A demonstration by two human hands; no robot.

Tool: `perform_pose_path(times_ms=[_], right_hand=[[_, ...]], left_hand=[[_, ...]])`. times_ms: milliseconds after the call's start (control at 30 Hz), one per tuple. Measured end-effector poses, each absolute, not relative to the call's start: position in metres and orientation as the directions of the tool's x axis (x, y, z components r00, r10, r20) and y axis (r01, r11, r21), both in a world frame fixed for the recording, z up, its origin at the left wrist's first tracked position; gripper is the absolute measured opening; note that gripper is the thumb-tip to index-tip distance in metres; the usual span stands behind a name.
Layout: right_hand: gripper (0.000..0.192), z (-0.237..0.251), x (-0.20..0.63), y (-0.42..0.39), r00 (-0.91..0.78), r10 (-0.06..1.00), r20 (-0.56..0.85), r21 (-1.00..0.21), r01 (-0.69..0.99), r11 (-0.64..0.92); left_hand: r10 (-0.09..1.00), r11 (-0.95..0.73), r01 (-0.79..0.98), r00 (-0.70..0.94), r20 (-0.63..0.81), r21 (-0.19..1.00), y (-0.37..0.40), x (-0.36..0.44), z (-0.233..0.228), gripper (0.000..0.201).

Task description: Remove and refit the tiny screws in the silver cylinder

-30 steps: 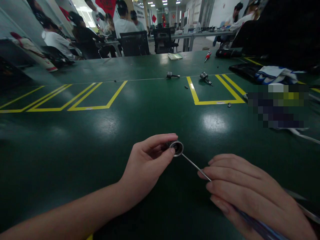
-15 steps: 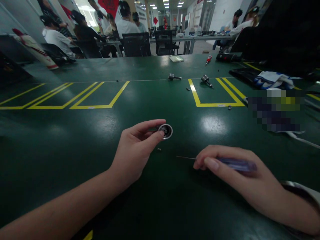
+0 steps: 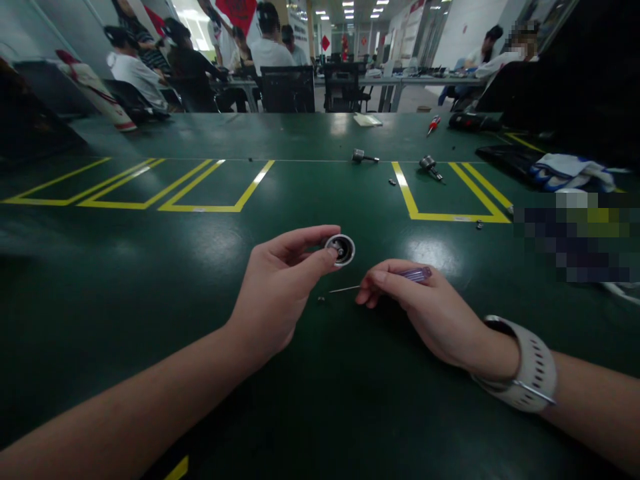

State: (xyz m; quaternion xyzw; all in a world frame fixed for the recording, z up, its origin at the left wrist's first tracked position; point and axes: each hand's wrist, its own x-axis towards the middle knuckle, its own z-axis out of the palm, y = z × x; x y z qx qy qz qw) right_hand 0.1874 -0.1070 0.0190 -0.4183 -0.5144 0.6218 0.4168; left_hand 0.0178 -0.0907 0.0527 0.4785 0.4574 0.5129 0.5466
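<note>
My left hand (image 3: 280, 287) grips a round metal cup-shaped part (image 3: 346, 249) between thumb and fingers, its hollow side turned toward me. The thumb lies over the near rim, and the back of the part is hidden by the fingers. In my right hand (image 3: 410, 297) is a screwdriver (image 3: 416, 274) with a clear purplish handle, its thin shaft pointing left. The shaft's tip is below the metal part and apart from it. Close to that tip, a tiny metal piece (image 3: 321, 299) lies on the green table (image 3: 310, 413).
Two metal parts with shafts, one (image 3: 359, 156) left and one (image 3: 429, 165) right, lie farther back. Small metal bits (image 3: 479, 225) lie near the yellow tape. A red screwdriver (image 3: 433, 125), a power drill (image 3: 473, 122) and gloves (image 3: 570, 172) are beyond. People sit at far tables.
My right hand has moved left and away from me with the screwdriver, bringing its tip nearer the metal part. My left hand keeps its hold. The view has shifted slightly.
</note>
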Motion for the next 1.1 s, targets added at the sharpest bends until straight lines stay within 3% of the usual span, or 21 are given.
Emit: perform_pose_path(times_ms=[733, 1100], right_hand=[[0.017, 0.019, 0.177, -0.107, -0.432, 0.902, -0.007, -0.999, -0.029, -0.021], [0.019, 0.026, 0.175, -0.111, -0.416, 0.909, -0.007, -0.975, 0.204, 0.086]], left_hand=[[0.996, 0.027, -0.123, 0.085, -0.017, 0.992, -0.09, 0.013, 0.052, 0.023], [0.996, 0.036, -0.136, 0.085, -0.025, 0.99, -0.09, 0.013, 0.052, 0.025]])
